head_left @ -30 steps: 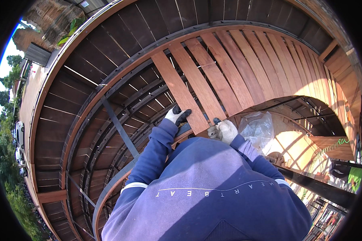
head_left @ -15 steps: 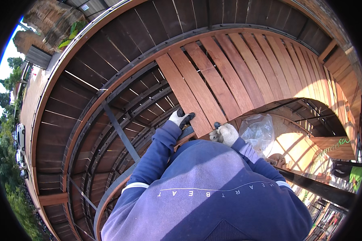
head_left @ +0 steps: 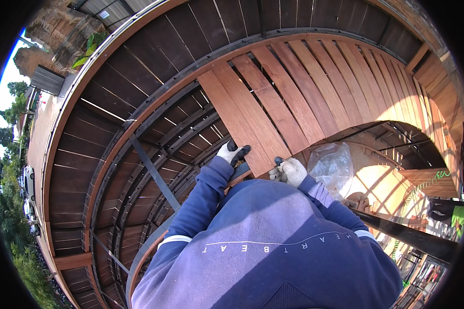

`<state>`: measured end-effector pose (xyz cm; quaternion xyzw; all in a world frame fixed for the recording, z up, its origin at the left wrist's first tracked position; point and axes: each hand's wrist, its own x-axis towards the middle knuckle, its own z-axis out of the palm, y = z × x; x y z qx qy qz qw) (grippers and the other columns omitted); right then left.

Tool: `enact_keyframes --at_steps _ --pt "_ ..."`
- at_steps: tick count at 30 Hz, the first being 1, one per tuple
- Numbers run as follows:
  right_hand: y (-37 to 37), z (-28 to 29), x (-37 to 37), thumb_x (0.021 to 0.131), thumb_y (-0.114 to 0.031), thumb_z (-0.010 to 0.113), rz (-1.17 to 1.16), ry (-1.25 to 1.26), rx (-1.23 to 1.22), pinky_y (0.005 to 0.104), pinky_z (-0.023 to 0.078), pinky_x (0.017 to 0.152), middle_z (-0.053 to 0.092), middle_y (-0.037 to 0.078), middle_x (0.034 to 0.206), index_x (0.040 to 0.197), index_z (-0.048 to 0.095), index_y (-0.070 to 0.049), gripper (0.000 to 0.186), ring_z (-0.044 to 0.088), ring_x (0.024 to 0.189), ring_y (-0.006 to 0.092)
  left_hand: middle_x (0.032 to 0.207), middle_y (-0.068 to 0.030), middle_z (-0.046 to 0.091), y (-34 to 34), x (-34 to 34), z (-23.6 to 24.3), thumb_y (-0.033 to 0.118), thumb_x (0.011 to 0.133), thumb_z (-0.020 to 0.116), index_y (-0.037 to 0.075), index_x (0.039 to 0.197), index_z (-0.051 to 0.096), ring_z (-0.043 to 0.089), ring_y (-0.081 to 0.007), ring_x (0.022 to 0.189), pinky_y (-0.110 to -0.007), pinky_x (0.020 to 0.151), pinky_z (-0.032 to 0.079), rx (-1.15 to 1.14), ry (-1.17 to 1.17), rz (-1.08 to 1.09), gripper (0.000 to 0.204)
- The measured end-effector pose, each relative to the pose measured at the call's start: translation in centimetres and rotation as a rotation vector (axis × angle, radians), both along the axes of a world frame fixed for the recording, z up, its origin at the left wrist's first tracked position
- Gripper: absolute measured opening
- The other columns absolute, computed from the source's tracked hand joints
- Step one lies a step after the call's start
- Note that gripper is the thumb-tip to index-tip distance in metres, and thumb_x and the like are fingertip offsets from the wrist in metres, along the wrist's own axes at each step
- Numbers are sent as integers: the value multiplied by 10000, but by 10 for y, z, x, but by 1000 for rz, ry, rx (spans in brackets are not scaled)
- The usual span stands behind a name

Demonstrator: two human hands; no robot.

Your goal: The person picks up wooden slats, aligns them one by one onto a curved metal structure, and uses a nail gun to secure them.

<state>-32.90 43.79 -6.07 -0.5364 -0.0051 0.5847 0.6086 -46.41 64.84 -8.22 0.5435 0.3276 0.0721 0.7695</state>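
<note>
A reddish wooden plank (head_left: 229, 116) lies across the curved frame, its long side against a neighbouring plank (head_left: 258, 129). My left hand (head_left: 231, 153), in a white and black glove, grips the near end of the first plank at its outer edge. My right hand (head_left: 291, 171), in a pale, soiled glove, is closed at the near end of the neighbouring plank, its dark thumb tip at that edge and the other fingers partly hidden. Below the planks, dark metal beams (head_left: 154, 170) show through the open framework. My blue sweatshirt fills the lower middle.
A row of spaced planks (head_left: 345, 90) curves away rightward. A crumpled clear plastic bag (head_left: 330, 170) lies below at right. Darker curved decking (head_left: 154, 51) rings the top and left. A black bar (head_left: 402, 234) crosses the lower right; a green coiled hose (head_left: 417, 191) hangs near it.
Since a second ago, my left hand has shifted right with the first plank, closing the gap to the neighbouring one. My right hand has barely moved.
</note>
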Motion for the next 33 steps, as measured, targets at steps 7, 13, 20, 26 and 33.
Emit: enact_keyframes --at_steps 7,13,20,26,33 --pt "-1 -5 1 954 -213 558 26 -31 0 322 515 561 637 163 784 937 562 76 290 621 652 204 1146 -103 661 0 -1 -1 133 849 715 -17 1228 566 626 -195 1027 -324 919 502 3 8 -3 435" --pt "-2 -14 1 925 -111 456 41 -69 11 356 532 588 645 183 801 1007 534 92 232 632 671 229 1129 -112 666 -2 -1 -1 103 845 721 -23 1204 578 639 -195 1007 -322 899 514 0 -21 23 407" --pt "-3 -20 0 899 -81 446 -10 -50 20 354 532 581 643 170 787 999 549 82 216 629 654 224 1119 -115 671 -1 -2 -2 112 840 733 -25 1191 586 642 -191 1000 -315 887 516 -7 2 34 405" --pt "-3 -20 0 895 -87 445 -23 -45 23 344 531 574 645 163 770 981 570 76 223 630 644 220 1128 -123 665 0 -3 -6 165 837 738 -26 1198 583 636 -203 1011 -322 915 505 32 2 15 437" --pt "-2 -10 1 909 -73 488 -35 -1 42 362 541 588 628 194 803 957 515 81 164 635 671 248 1140 -120 660 1 -2 -3 155 837 738 -33 1200 577 632 -196 1022 -321 921 500 11 19 -1 439"
